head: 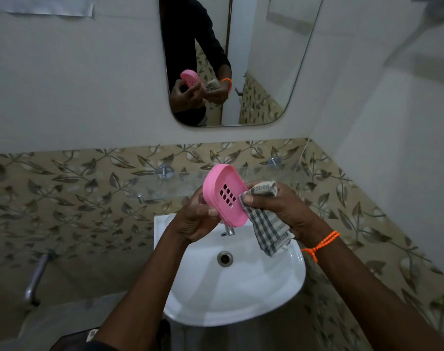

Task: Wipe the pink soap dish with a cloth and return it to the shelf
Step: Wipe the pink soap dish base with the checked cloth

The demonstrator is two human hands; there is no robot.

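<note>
White basin (241,295) fixed to wall. Above it, leaf-patterned tile band (76,193), then plain pale wall and mirror (261,59). Left of basin, apparently a metal pipe (37,277), blurred.

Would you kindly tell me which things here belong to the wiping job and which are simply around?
In the job: pink soap dish in the left hand; checked cloth in the right hand; glass shelf.

Just around: white washbasin, tap, mirror, orange wrist thread.
</note>
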